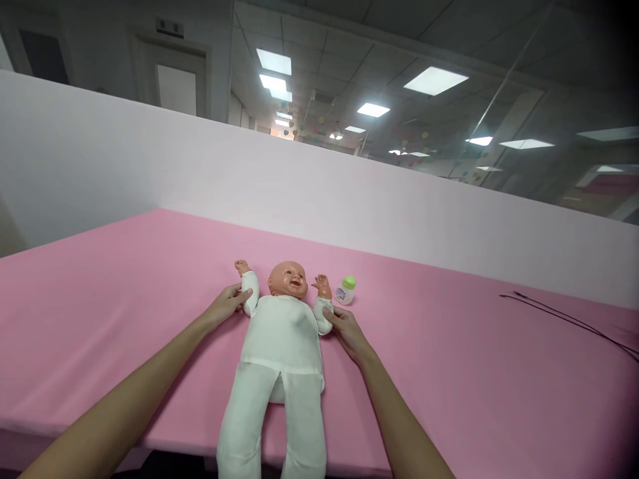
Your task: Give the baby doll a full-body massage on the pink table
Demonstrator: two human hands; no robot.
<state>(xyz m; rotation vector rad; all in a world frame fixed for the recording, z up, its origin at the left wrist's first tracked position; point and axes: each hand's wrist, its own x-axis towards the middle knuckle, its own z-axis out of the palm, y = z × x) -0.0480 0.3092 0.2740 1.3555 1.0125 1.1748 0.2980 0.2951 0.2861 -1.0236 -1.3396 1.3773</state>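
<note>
Bare forearms [130, 389] cross a pink tabletop [449, 386]; left hand [225, 305] and right hand [347, 332] curl their fingers [240, 295] narrowly around a plastic baby doll's [280, 336] white cloth sleeves [250, 291], a green-capped bottle [345, 290] just beside.

Left hand [224, 306], right hand [350, 334] ungloved; forearms [124, 382] bare.

An office-like room with ceiling panel lights [435, 80] and a glass partition [519, 113].
</note>
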